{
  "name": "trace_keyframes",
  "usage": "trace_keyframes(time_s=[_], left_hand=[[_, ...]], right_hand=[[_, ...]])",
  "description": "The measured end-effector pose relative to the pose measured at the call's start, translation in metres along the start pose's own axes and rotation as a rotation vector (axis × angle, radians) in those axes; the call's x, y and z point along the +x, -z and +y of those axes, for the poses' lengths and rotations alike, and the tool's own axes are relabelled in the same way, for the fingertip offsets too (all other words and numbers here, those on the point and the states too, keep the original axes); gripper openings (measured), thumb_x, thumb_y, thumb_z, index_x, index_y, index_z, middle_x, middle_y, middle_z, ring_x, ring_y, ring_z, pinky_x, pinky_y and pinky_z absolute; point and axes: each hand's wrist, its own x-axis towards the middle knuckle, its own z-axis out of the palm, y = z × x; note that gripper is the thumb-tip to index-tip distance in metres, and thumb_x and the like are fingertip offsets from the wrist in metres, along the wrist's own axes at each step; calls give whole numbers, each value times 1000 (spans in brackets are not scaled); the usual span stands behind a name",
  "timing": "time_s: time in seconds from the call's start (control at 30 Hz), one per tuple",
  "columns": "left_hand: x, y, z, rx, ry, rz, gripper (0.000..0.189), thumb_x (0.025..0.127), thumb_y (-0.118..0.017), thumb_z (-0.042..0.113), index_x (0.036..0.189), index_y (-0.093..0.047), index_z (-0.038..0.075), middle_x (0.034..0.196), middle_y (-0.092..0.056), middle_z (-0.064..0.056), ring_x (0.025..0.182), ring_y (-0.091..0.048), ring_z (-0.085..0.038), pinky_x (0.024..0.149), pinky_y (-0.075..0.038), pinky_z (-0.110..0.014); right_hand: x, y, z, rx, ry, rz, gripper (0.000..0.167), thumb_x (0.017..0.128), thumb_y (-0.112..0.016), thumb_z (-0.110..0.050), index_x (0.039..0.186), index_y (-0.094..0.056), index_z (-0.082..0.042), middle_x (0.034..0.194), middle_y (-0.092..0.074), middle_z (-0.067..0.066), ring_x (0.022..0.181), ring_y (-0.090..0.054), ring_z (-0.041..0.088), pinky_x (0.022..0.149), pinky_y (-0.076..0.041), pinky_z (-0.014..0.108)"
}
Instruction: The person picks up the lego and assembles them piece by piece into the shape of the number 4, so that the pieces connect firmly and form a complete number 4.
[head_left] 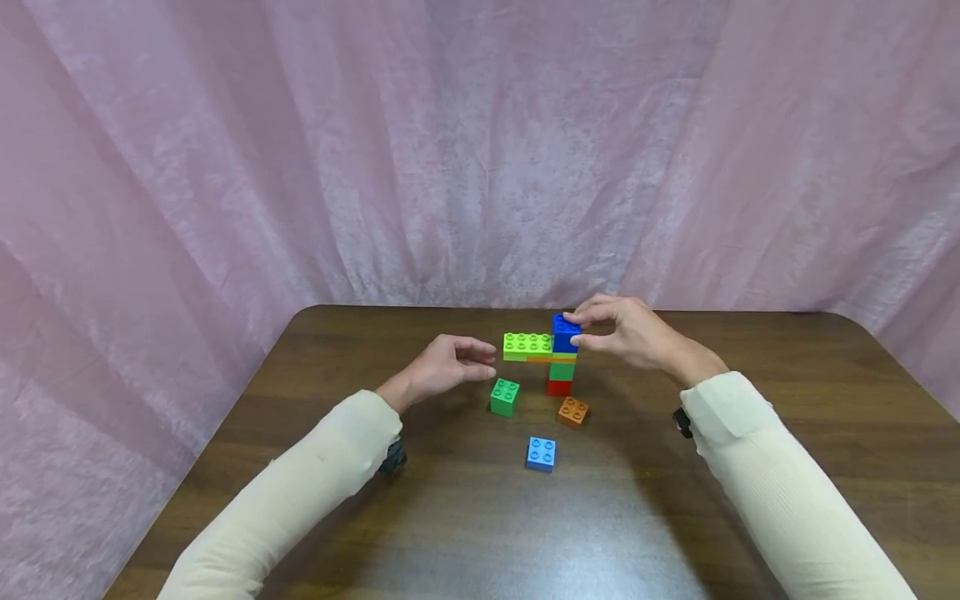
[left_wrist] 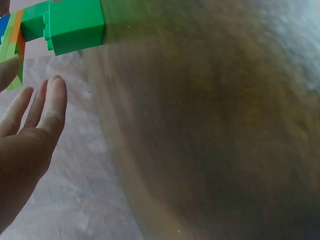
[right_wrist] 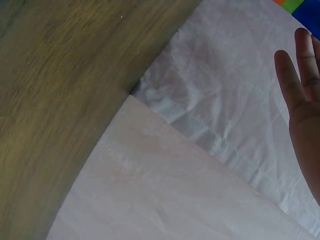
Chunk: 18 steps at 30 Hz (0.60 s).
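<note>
Two cream sleeves (head_left: 798, 492) reach over the brown table (head_left: 465, 533), and at each wrist I notice a black device (head_left: 392, 457). On the near side of all the fingers, well apart from them, lies a light blue block (head_left: 541, 455). Somewhat farther, on the near side of the right thumb, there is an orange-brown block (head_left: 573, 412). Near the left thumb, a little to its right and toward the person, rests a green block (head_left: 505, 397), which no finger touches.

The left hand (head_left: 438, 367) holds nothing; its fingers are loose and slightly bent, and their tips point to the free end of a lime block (head_left: 527, 346), just beside it. This lime block extends from a small tower between the two hands: at the bottom a red piece (head_left: 559, 387), then a green piece (head_left: 562, 372), an orange strip (head_left: 538, 359), the lime, and on top a dark blue block (head_left: 566, 337). The right hand (head_left: 637, 333) pinches this top block between thumb and fingertip. Beyond all the fingers hangs a pink curtain (head_left: 480, 150).
</note>
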Motion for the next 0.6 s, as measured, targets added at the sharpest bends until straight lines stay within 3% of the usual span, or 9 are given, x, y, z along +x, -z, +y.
trace_keyframes(time_s=[0.3, 0.6], left_hand=[[0, -6, -7, 68, 35, -104, 40, 87, -78, 8, 124, -67, -3, 119, -70, -12, 113, -64, -24, 93, -53, -34], [1, -20, -6, 166, -31, -135, 35, 80, -83, 3, 113, -71, -1, 104, -72, -8, 96, -69, -19, 84, -56, -30]], right_hand=[[1, 0, 0, 25, -6, -4, 38, 87, -79, -9, 123, -71, -4, 117, -69, 12, 108, -62, 30, 91, -52, 52], [3, -2, 1, 37, -3, 21, 38, 85, -80, -8, 121, -72, -4, 116, -70, 13, 107, -63, 29, 90, -52, 49]])
